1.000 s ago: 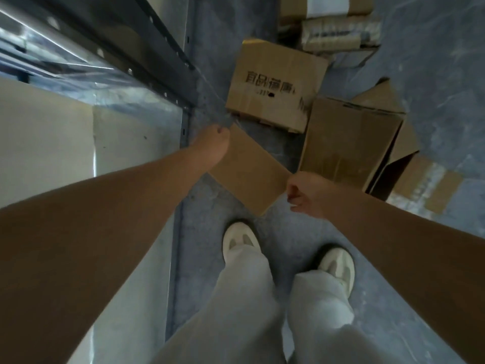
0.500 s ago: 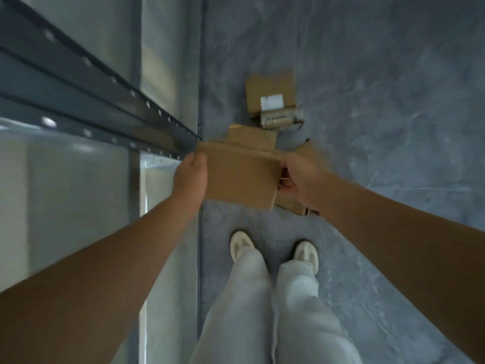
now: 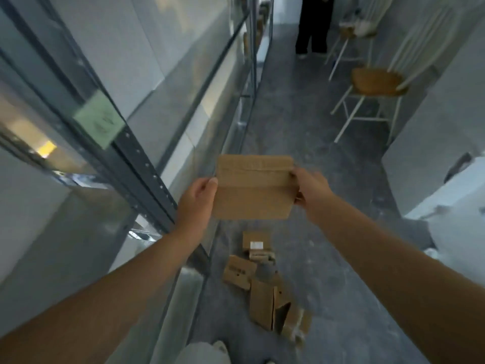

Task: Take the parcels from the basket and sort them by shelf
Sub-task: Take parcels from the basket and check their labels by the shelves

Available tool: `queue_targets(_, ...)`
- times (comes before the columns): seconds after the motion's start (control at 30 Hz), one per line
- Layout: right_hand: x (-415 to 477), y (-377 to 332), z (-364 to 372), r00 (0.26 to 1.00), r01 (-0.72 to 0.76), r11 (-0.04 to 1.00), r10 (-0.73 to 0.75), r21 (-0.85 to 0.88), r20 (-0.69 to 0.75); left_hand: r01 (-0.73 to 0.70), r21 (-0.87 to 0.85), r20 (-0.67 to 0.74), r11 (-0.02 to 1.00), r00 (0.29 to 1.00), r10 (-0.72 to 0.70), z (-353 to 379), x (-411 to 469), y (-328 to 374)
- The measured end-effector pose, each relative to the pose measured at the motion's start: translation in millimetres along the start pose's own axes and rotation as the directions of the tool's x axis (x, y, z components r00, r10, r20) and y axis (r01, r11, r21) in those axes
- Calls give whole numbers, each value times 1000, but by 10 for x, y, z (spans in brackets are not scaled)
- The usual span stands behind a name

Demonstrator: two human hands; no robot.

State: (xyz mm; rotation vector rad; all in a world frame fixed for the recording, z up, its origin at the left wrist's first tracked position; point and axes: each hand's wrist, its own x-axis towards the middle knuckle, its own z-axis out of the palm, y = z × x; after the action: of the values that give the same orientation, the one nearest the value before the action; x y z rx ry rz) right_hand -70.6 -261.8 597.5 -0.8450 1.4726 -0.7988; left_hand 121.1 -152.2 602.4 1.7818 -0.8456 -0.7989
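Head view: left hand (image 3: 195, 203) & right hand (image 3: 309, 191) fingers clamp parcel (image 3: 253, 190) edges; unshelved. More parcels (image 3: 259, 282) on floor below fingers, unsorted.

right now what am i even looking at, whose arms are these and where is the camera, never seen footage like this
There is no machine here. A person wears one wide-angle camera on the head, and it looks forward and down, so the two bare arms reaching into the picture are that person's own. The wide lens bends the straight lines.

The left hand and the right hand each grip a side edge of a flat cardboard parcel, holding it up in front of the body.

Along the left runs a metal shelving unit with a green label on its post. On the grey floor below the parcel lie several cardboard boxes, some opened. Farther off stand a chair and another person's legs. No basket is in view.
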Motion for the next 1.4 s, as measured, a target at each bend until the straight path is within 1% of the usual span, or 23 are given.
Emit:
queue_targets(0.07, -261, -178, 88, 997, -4, 998, -1, 65, 82, -57, -39, -67, 998, 996, 55, -280, -234, 231)
queue_targets(0.13, -509, -366, 224, 987, -26, 995, 11, 91, 157, -130, -52, -142, 990, 982, 121, -595, -456, 438)
queue_targets(0.23, -721, -588, 379, 978, -35, 992, 8, 123, 210, -177, -47, -162, 983, 973, 167, -901, -693, 519)
queue_targets(0.33, -985, -709, 509, 960, -32, 988, -12, 154, 280, -186, -77, -183, 980, 968, 170, -1195, -1033, 496)
queue_targets(0.4, -1189, -683, 598, 935, -31, 991, -18, 134, 354, -207, -115, -230, 972, 957, 177, -1370, -1265, 469)
queue_targets(0.5, -1482, -525, 726, 886, -33, 999, 11, 40, 464, -217, -179, -322, 960, 934, 151, -1604, -1594, 414)
queue_targets(0.57, -1659, -445, 841, 848, 22, 1000, -25, 12, 530, -224, -214, -399, 951, 908, 124, -1788, -1841, 395)
queue_targets(0.6, -1752, -420, 911, 825, 58, 998, -55, 13, 562, -243, -222, -445, 944, 887, 124, -1884, -1968, 401)
queue_targets(0.67, -1983, -386, 1059, 781, 109, 994, -104, 31, 615, -266, -160, -524, 951, 839, 147, -2081, -2232, 382)
queue_targets(0.73, -2273, -325, 1194, 724, 120, 992, -113, 37, 681, -232, -110, -568, 967, 813, 130, -2271, -2527, 292)
queue_targets(0.8, -2591, -220, 1312, 649, 142, 990, -99, 7, 755, -185, -124, -596, 975, 800, 76, -2461, -2887, 158)
queue_targets(0.93, -3332, 11, 1512, 514, 237, 971, -92, -38, 853, -154, -93, -589, 984, 805, 70, -2770, -3708, -159)
queue_targets(1.0, -3717, 164, 1597, 424, 222, 975, -90, -7, 901, -122, -65, -588, 990, 806, 61, -2876, -4099, -278)
queue_targets(1.07, -4065, 354, 1684, 327, 151, 988, -60, 10, 943, -79, -62, -610, 995, 792, 24, -2927, -4449, -373)
queue_targets(1.1, -4233, 448, 1731, 290, 126, 992, -48, 12, 956, -67, -71, -644, 995, 765, 6, -2937, -4606, -425)
queue_targets(1.13, -4409, 540, 1784, 264, 97, 995, -38, 13, 964, -62, -73, -692, 995, 722, -5, -2941, -4756, -477)
queue_targets(1.2, -4760, 736, 1904, 230, 38, 999, -10, 1, 973, -65, -56, -787, 996, 618, -4, -2938, -5047, -562)
queue_targets(1.23, -4932, 844, 1955, 208, 38, 999, 3, -11, 978, -78, -49, -821, 996, 570, 4, -2929, -5181, -595)
queue_targets(1.3, -5238, 1095, 2034, 139, 105, 992, 48, -63, 989, -98, -30, -876, 995, 482, 21, -2907, -5434, -638)
queue_targets(1.4, -5601, 1485, 2063, 8, 252, 944, 217, -212, 976, -101, -23, -928, 995, 372, 16, -2879, -5803, -701)
